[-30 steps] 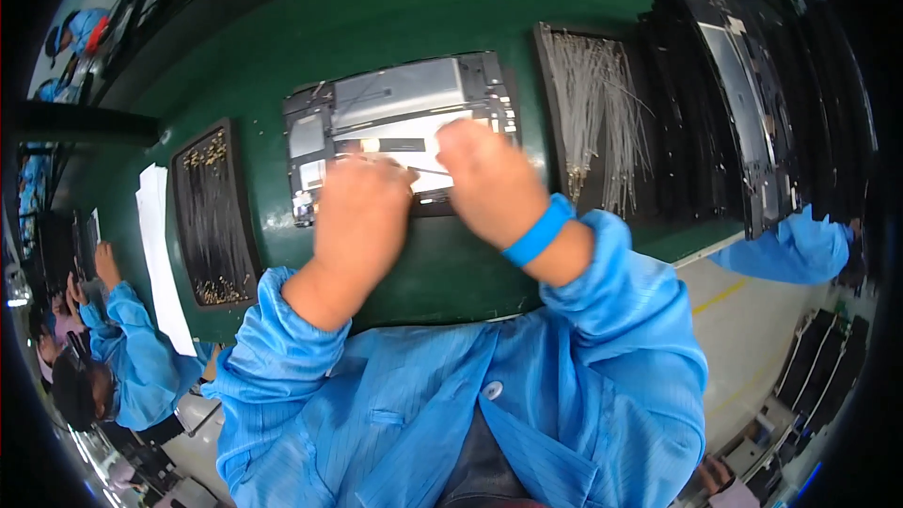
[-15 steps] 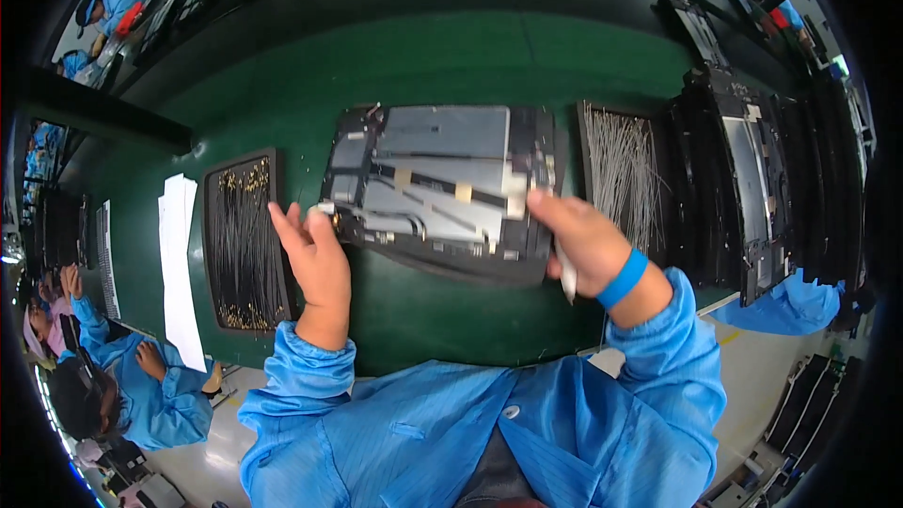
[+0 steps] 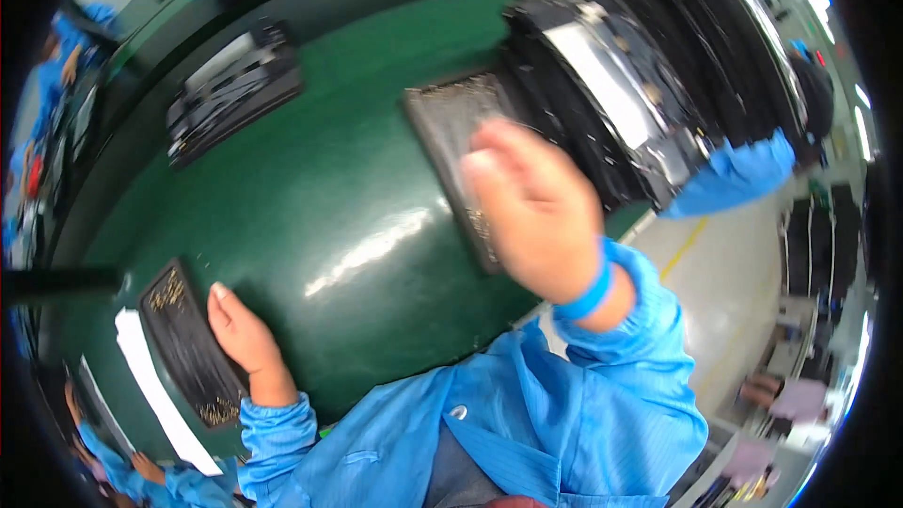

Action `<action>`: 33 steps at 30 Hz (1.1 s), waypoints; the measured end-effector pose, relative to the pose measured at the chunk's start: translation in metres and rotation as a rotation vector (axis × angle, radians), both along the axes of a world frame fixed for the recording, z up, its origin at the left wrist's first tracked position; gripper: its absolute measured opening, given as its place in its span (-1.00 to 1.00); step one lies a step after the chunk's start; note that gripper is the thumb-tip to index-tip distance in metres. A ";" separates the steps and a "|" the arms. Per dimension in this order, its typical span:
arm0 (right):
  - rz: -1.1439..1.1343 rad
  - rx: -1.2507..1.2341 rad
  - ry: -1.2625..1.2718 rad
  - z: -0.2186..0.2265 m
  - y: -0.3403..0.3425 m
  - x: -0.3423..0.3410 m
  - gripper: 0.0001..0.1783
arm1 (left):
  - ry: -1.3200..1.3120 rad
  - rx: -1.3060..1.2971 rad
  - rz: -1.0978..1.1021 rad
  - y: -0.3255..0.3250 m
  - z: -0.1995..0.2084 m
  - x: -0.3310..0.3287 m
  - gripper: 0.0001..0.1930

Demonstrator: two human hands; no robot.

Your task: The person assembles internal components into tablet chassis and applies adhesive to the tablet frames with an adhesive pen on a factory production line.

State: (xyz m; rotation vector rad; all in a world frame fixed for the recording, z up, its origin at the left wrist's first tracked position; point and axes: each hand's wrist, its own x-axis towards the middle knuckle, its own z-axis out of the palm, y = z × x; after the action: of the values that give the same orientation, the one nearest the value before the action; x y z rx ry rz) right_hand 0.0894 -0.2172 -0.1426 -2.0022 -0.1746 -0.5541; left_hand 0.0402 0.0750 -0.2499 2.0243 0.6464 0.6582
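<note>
The left hand [image 3: 246, 334], bare and at eight o'clock, sits just beside the inner edge of a shallow black rectangular tray [image 3: 196, 293] filled with thin dark cables with gold-coloured ends [image 3: 193, 348]. Its fingers lie close together, pointing toward eleven o'clock; whether they pinch anything, I cannot tell.

The right hand [image 3: 541, 216], just off centre toward three o'clock, is blurred, with a plain blue band [image 3: 588, 293] around its wrist. It appears over the near right part of a dark, long rectangular tray [image 3: 433, 146] of thin grey cables [image 3: 461, 113], which lies at twelve o'clock; contact is unclear, and I cannot tell whether its fingers are spread or gripping.

Between one and two o'clock, against that tray, stands a packed row of black flat panel frames [image 3: 536, 99], including one with a bright silvery plate [image 3: 597, 85]. At ten o'clock, well apart from both hands, a black rectangular panel unit with silvery plates [image 3: 235, 89] rests on the smooth green tabletop [image 3: 348, 188]. Long white paper [image 3: 165, 395] lies outside the cable tray at eight o'clock.
</note>
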 end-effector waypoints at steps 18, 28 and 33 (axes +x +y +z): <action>-0.647 0.354 0.590 0.055 -0.213 -0.020 -0.65 | 0.384 -0.917 -1.066 -0.219 0.071 0.030 -0.65; -0.088 1.140 0.346 0.038 -0.051 -0.056 -0.48 | -0.235 -1.523 -1.206 -0.213 0.092 0.003 -0.48; 0.403 0.832 0.778 -0.011 0.007 -0.090 -0.39 | -0.205 -1.344 -0.669 -0.135 0.113 0.005 -0.62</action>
State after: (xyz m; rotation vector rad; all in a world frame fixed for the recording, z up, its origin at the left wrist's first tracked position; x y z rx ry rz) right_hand -0.0004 -0.2105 -0.1541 -1.1875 0.1228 0.3885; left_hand 0.0448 -0.0596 -0.1365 0.7748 0.1282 -0.0499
